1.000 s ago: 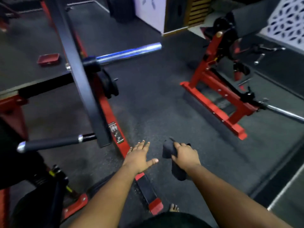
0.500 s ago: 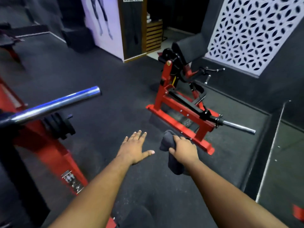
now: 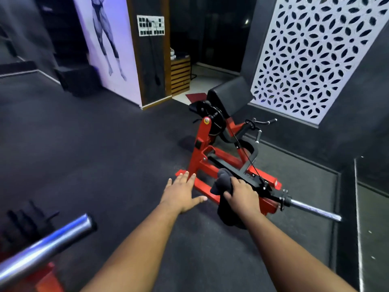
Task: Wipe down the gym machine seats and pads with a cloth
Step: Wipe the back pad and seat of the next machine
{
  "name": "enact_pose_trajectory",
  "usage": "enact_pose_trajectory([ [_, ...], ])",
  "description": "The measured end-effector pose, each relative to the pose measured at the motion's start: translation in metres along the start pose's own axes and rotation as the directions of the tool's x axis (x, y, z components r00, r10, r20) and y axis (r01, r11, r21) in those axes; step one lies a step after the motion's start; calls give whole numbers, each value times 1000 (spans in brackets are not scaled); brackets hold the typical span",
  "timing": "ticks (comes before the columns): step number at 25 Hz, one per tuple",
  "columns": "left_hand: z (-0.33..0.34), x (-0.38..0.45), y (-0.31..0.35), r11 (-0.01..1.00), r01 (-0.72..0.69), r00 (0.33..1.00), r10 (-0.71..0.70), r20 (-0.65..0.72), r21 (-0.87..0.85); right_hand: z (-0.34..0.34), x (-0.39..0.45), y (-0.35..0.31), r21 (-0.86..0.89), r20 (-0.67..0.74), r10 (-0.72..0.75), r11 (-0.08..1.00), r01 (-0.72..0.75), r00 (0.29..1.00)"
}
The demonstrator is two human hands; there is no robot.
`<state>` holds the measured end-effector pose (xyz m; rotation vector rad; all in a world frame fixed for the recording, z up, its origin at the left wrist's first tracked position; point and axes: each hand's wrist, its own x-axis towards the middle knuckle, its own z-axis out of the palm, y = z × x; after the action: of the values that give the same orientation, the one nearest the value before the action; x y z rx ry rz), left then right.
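A red and black gym machine (image 3: 203, 144) stands on the dark floor ahead of me. Its black slanted pad (image 3: 229, 95) rises at the far end, and a chrome bar (image 3: 315, 210) sticks out to the right. My right hand (image 3: 242, 193) is closed on a dark grey cloth (image 3: 224, 182), which hangs down below the wrist in front of the machine's near frame. My left hand (image 3: 182, 193) is held out flat beside it with fingers spread, holding nothing. Both hands are short of the pad.
A chrome bar (image 3: 46, 247) of another red machine juts in at the lower left. A white patterned screen (image 3: 311, 55) leans on the right wall. A poster wall (image 3: 107, 45) and a wooden cabinet (image 3: 180, 74) stand behind. Dark rubber floor lies between the machines.
My view has swung right and up, away from the left machine. The red machine with the slanted pad now sits straight ahead and nearer. Both hands keep their poses.
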<state>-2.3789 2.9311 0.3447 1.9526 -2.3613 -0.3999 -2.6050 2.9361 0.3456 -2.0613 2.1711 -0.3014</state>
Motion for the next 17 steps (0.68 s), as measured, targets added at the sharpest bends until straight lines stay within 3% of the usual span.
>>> enact_pose_trajectory([
  [2,-18,73,-17,1000,-13,1000,13,-3,5,12,75,-10,43,-19,22,999,-21,1000],
  [11,-54,251,-110,993,105,994,-105,-9,45,67,284,-49,127,15,-79,989,77,997],
  [17,-87,364,-193,985,171,984,-170,-46,36,85,435,-108,109,35,-142,984,137,989],
])
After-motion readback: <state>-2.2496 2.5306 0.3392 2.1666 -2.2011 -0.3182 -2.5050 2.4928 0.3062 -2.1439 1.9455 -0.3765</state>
